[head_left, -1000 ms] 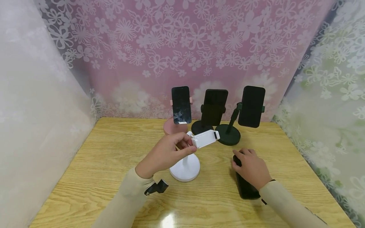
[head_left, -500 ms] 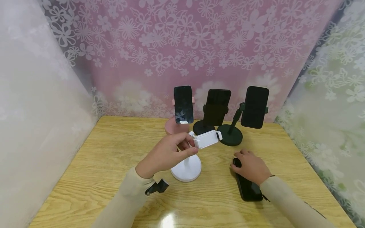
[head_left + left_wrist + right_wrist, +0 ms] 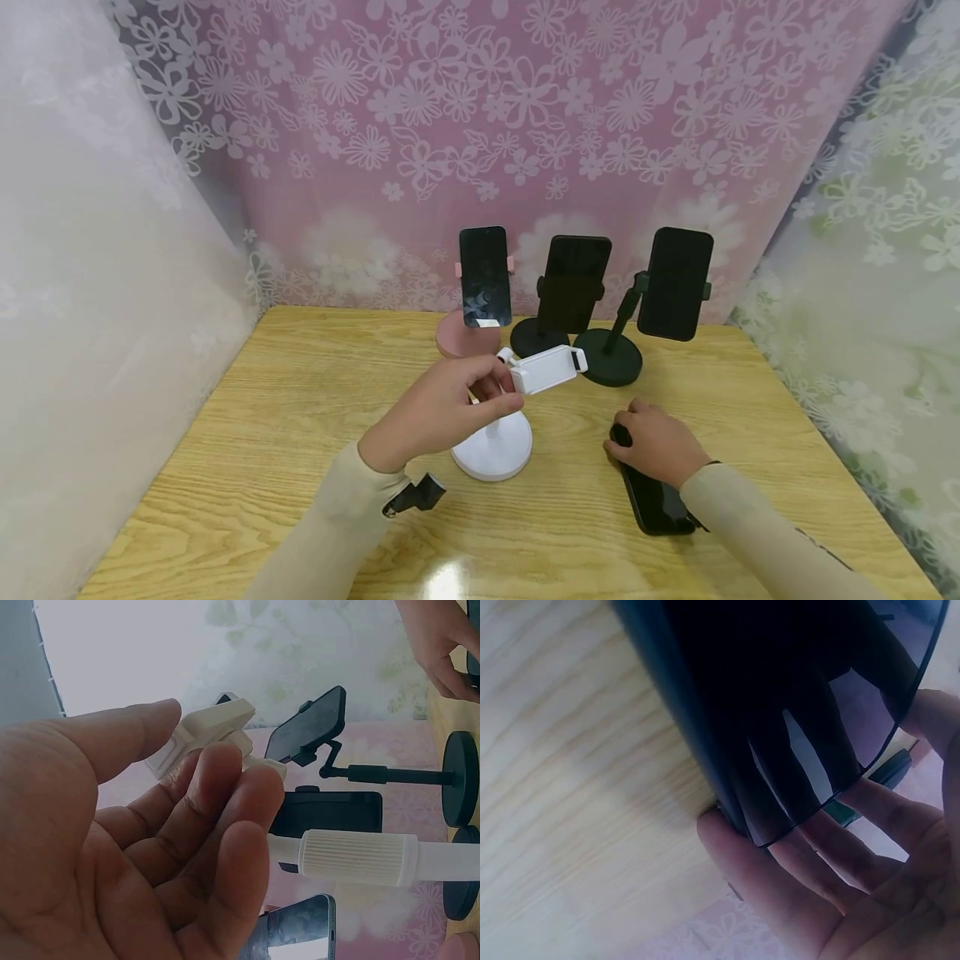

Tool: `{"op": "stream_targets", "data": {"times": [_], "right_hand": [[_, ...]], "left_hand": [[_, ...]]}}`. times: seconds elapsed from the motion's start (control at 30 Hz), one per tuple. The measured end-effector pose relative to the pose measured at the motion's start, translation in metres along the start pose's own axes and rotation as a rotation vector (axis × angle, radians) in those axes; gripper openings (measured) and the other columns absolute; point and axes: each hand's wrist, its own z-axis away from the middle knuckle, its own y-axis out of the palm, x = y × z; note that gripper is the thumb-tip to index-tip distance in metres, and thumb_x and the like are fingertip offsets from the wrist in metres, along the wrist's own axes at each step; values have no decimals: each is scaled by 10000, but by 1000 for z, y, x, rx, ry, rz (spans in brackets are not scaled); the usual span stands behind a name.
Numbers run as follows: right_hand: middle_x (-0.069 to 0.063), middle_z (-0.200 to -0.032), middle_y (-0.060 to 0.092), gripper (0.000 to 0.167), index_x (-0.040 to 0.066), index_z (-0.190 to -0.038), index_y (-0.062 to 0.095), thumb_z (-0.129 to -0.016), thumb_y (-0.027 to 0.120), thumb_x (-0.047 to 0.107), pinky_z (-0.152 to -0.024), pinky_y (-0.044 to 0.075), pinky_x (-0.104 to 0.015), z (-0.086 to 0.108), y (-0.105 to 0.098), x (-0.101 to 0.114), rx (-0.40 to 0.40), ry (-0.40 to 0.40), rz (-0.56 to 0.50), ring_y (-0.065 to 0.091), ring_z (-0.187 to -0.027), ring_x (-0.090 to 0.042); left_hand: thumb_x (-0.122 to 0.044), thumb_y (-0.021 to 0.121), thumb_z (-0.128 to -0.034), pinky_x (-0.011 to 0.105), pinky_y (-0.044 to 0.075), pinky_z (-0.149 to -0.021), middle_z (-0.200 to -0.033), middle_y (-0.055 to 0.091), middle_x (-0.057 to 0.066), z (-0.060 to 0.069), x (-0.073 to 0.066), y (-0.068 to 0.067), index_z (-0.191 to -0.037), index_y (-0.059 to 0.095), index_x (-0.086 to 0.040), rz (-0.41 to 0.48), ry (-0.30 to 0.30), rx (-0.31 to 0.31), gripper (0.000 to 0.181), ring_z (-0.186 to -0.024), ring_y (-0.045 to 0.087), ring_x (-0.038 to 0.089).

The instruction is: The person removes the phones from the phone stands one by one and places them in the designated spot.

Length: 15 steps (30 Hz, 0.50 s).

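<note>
A white phone stand stands on the table, its round base (image 3: pixel 492 447) flat and its holder (image 3: pixel 546 369) tilted. The left hand (image 3: pixel 450 408) pinches the holder's near end between thumb and fingers; in the left wrist view the thumb lies on the white holder (image 3: pixel 214 724), with the ribbed stem (image 3: pixel 358 857) beside the fingers. On the right, a black phone (image 3: pixel 655 500) lies on the table under the right hand (image 3: pixel 660 446), which grips its far end. In the right wrist view the fingers (image 3: pixel 810 870) curl round the end of the glossy phone (image 3: pixel 780 712), close to the table.
Behind the white stand are three stands holding upright phones: a pink one (image 3: pixel 459 337), a black one (image 3: pixel 528 336) and a dark green one (image 3: pixel 611 367). A floral pink curtain (image 3: pixel 450 125) hangs behind the wooden table (image 3: pixel 300 392).
The head view has shifted slightly. The right hand's fingers have drawn in at the phone's far end, and more of its screen shows. The left hand still pinches the white holder.
</note>
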Motion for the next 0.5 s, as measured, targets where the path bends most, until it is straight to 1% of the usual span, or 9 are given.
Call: {"op": "stream_targets", "data": {"times": [0.17,0.4,0.5], "right_hand": [[-119,-979,612,414,28,-1105,726,-909,786,388,-736,578,-461,1,-2,2,12,-3,7,600,-782,-229],[-119,-960,595,449,2,-1139,697,-922,774,388,-727,570,-448,-1,-3,2,30,-35,23,580,-760,-217],[-115,-969,592,452,15,-1153,700,-928,764,402,-730,565,-456,-3,-3,0,52,-41,15,573,-768,-221]], "left_hand": [[-322,725,-994,314,554,-758,-848,670,-120,-1,1,1,-957,683,-278,-12,-6,2,72,-812,634,74],[-337,727,-992,313,554,-756,-852,666,-122,-2,2,2,-947,684,-284,-20,-13,3,82,-810,628,74],[-346,730,-988,316,555,-754,-853,666,-124,-2,2,2,-940,682,-287,-24,-22,5,90,-812,629,72]]}}
